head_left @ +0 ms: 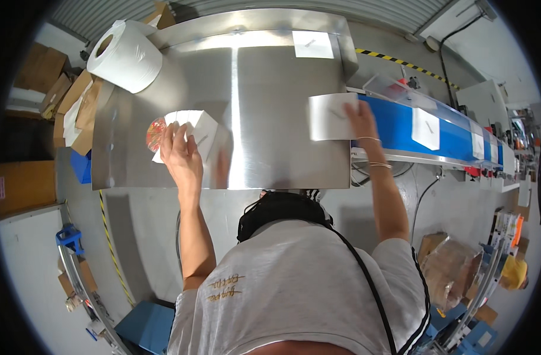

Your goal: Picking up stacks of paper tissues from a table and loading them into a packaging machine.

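The left hand (183, 157) curls over a white stack (206, 135), center left, grip unclear; right of center, the right hand (363, 122) holds a white sheet (328, 119) — its small mark unreadable. Upper left, an open cardboard box (84, 141) holds white material (75, 118).

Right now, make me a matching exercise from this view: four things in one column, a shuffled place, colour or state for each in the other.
Things:
1. Left hand
2. Right hand
3. White roll
4. Conveyor belt

Descriptions:
A. At the far left of the steel table
B. Blue on its top surface
C. On a white stack
D. At a white sheet by the table's right edge

Right pairs: 1-C, 2-D, 3-A, 4-B
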A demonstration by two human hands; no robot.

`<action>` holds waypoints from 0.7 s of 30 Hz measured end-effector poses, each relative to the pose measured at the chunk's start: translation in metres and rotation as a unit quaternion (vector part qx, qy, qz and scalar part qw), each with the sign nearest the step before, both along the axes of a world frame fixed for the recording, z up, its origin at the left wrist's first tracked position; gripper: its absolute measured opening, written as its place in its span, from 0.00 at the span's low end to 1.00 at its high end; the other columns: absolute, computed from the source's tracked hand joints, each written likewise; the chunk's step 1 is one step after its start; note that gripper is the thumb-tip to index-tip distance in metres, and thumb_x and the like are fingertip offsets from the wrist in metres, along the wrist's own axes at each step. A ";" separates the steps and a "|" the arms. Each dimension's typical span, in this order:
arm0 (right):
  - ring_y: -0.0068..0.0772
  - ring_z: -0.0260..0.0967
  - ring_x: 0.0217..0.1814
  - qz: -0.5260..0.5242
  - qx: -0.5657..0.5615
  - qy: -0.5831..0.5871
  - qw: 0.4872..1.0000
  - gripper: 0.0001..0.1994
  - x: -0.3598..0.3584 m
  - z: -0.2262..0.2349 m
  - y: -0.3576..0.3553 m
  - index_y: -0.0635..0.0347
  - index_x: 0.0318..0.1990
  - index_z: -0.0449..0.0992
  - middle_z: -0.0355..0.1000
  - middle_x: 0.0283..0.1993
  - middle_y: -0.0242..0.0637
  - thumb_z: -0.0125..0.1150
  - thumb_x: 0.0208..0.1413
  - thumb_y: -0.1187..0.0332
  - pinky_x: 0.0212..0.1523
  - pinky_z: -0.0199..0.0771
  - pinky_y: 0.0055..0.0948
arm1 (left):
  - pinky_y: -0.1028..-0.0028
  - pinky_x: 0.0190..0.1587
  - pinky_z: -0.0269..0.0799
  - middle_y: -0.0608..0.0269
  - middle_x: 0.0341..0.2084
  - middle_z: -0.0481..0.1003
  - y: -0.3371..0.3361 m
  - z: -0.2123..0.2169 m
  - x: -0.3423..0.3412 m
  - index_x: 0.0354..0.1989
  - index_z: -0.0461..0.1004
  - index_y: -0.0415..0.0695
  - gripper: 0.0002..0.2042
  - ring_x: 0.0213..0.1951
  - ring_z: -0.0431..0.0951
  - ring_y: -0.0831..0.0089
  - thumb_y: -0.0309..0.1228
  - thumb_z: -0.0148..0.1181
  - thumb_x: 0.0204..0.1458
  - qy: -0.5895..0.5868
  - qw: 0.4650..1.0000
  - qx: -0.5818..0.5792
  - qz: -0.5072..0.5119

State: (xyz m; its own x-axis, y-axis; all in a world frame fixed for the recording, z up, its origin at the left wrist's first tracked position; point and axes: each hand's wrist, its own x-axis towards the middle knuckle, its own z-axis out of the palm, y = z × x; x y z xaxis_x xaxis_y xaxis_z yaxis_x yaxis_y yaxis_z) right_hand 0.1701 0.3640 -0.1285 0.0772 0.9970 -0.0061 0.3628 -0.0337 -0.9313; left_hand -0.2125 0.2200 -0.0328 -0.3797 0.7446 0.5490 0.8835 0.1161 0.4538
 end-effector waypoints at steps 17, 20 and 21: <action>0.35 0.64 0.58 0.450 0.017 -0.005 0.893 0.26 -0.193 0.075 -0.007 0.52 0.56 0.67 0.68 0.55 0.36 0.67 0.47 0.66 0.57 0.66 0.34 | 0.52 0.65 0.44 0.49 0.57 0.65 -0.008 0.001 -0.005 0.38 0.78 0.48 0.14 0.64 0.56 0.50 0.18 0.57 0.42 -0.007 0.999 -0.031 -0.017; 0.36 0.60 0.62 0.550 0.028 -0.012 0.835 0.26 -0.241 0.070 0.000 0.52 0.55 0.68 0.65 0.58 0.37 0.66 0.47 0.61 0.58 0.64 0.34 | 0.51 0.65 0.41 0.48 0.59 0.63 -0.009 0.002 -0.004 0.38 0.79 0.49 0.14 0.65 0.53 0.51 0.20 0.59 0.43 -0.009 0.998 -0.052 -0.033; 0.36 0.60 0.62 0.547 0.028 -0.012 0.837 0.26 -0.250 0.060 0.001 0.52 0.55 0.68 0.65 0.58 0.37 0.66 0.47 0.61 0.58 0.64 0.34 | 0.50 0.65 0.40 0.48 0.59 0.62 -0.009 0.003 -0.004 0.39 0.78 0.49 0.13 0.66 0.53 0.51 0.22 0.61 0.43 -0.004 0.997 -0.061 -0.040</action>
State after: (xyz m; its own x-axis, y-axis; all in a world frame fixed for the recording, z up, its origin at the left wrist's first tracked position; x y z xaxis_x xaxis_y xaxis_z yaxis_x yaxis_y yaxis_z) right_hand -0.0796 0.3649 -0.0685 -0.8820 0.4703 0.0305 0.1676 0.3734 -0.9124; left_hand -0.2161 0.2108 -0.0301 -0.3212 0.8336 0.4493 0.8882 0.1007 0.4482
